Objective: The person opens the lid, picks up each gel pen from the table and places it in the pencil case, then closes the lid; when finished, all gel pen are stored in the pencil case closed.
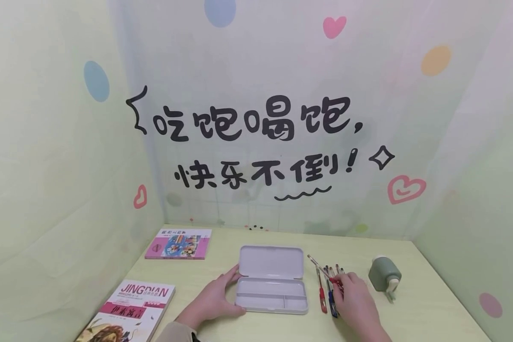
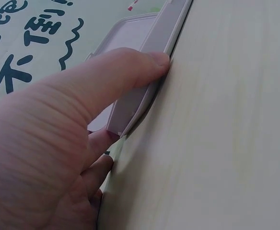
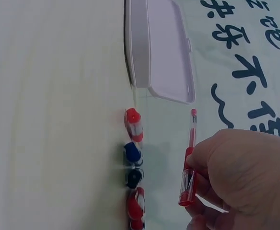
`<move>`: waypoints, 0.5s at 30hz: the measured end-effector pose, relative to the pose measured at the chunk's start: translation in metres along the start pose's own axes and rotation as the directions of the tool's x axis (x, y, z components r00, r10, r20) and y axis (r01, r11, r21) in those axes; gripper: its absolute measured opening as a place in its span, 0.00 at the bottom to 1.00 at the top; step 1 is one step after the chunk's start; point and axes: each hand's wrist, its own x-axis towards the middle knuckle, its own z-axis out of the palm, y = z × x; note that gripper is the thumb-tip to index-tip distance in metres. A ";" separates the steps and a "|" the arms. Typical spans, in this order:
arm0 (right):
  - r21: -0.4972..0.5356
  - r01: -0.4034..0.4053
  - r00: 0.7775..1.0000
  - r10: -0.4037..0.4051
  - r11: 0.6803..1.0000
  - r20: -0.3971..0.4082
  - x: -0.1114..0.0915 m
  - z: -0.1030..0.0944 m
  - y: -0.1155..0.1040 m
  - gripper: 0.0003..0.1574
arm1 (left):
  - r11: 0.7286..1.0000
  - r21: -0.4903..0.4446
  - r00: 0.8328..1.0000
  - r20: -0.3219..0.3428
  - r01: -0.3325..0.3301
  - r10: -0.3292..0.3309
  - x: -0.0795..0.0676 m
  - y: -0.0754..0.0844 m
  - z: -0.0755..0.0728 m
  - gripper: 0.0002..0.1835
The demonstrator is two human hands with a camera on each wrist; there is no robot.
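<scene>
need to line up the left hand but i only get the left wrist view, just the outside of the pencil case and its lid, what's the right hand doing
Observer: The right hand pinches a red gel pen.
Operator: ok and how's the inside of the case divided
Observer: In the head view, the pencil case has one long far compartment and two nearer compartments, parted by a short divider.
</scene>
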 end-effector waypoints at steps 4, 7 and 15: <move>0.012 0.100 0.994 -0.100 0.995 -0.051 0.000 0.008 -0.014 0.07 | 1.000 -0.001 1.000 0.001 0.002 -0.002 -0.001 0.000 0.000 0.73; -0.003 0.169 0.983 -0.169 0.986 -0.065 0.002 0.018 -0.024 0.08 | 1.000 -0.006 1.000 -0.003 0.005 -0.005 -0.002 0.000 -0.001 0.73; -0.010 0.262 0.965 -0.262 0.965 -0.021 0.008 0.037 -0.051 0.09 | 1.000 -0.005 1.000 -0.007 -0.004 0.004 -0.002 0.001 0.000 0.74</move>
